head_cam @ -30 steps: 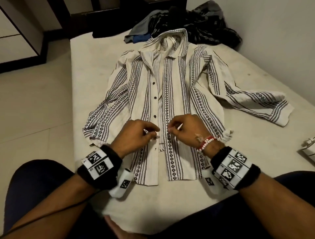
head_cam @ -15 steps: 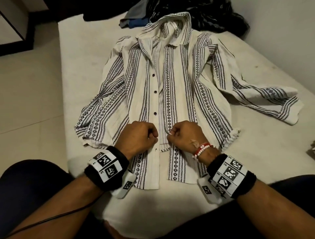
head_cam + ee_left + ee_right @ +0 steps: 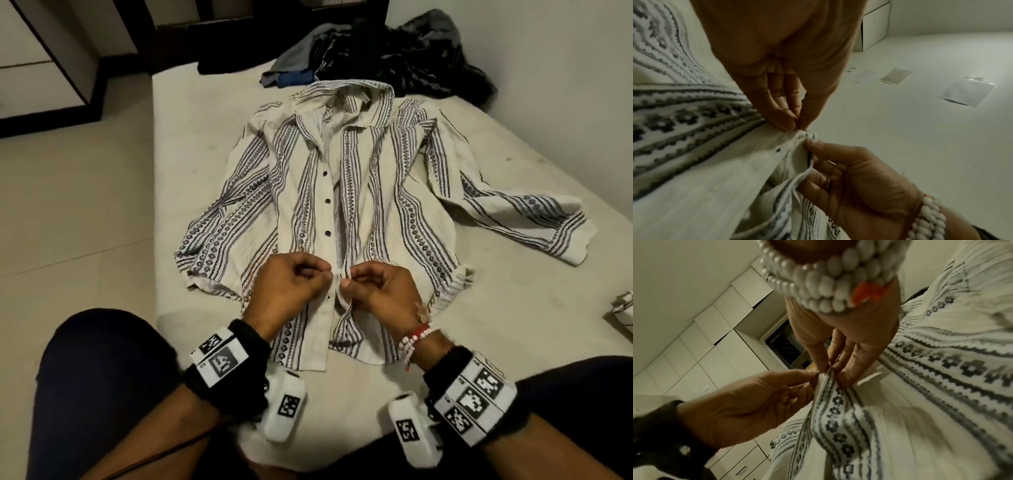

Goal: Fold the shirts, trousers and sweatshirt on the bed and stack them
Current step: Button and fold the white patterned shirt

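- Head view: your striped shirt [image 3: 346,205] lies face up and spread on the bed [image 3: 191,137], collar away from you, sleeves thrown out to both sides. Your left hand [image 3: 291,284] and right hand [image 3: 376,291] meet at the lower placket, each pinching one front edge. A dark pile of clothes [image 3: 394,65] waits beyond the collar.
- Left wrist view: your left thumb and fingertips [image 3: 785,120] close on the button-side edge, touching the bunched cloth the right hand holds.
- Right wrist view: your right fingers [image 3: 846,368] nip the patterned band. The fabric looks thin, soft and limp, so it will likely sag; take it by hems and seams.
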